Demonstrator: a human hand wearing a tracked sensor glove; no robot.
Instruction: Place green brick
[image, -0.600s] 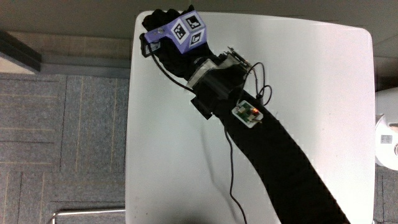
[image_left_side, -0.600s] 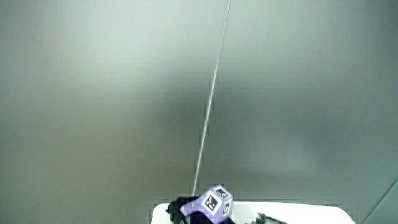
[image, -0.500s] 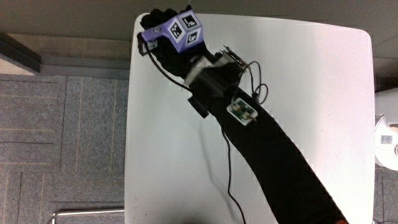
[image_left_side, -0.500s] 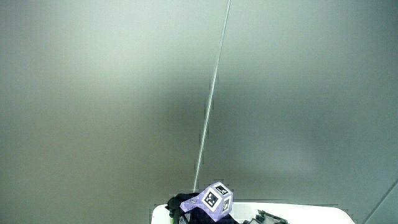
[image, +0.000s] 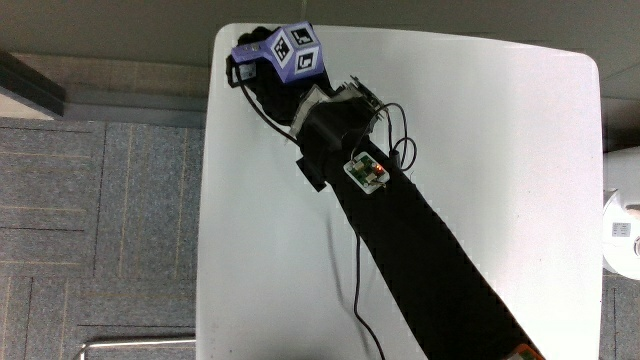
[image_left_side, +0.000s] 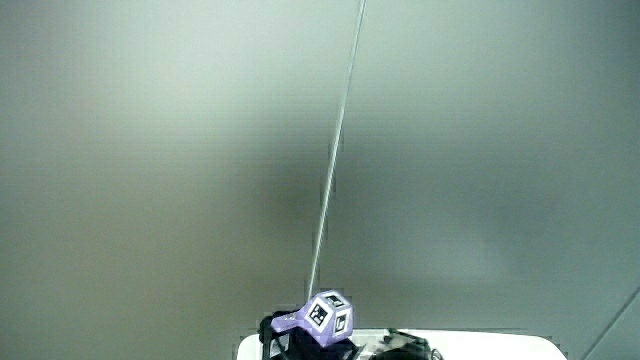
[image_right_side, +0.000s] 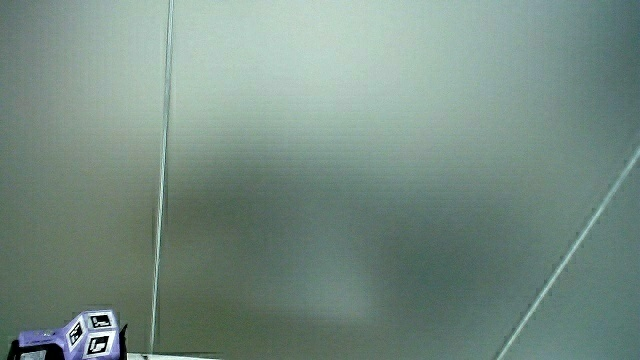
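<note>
No green brick shows in any view. The hand (image: 262, 68) in its black glove lies over the table's corner farthest from the person, close to the table's edge. The purple patterned cube (image: 296, 52) sits on its back and covers what is under the palm. Its forearm (image: 420, 250) runs slantwise across the white table (image: 500, 150), carrying a small board with a red light (image: 367, 172) and thin black cables (image: 358, 290). Both side views show mostly a pale wall, with only the cube (image_left_side: 326, 316) (image_right_side: 90, 332) at the table's edge.
Grey carpet tiles (image: 100, 200) lie beside the table. A white round object (image: 622, 220) stands off the table's edge, away from the hand. A thin pale line (image_left_side: 335, 150) runs up the wall above the cube.
The forearm has swung a little toward the table's edge by the carpet, and the cube has turned slightly. The hand stays over the same corner.
</note>
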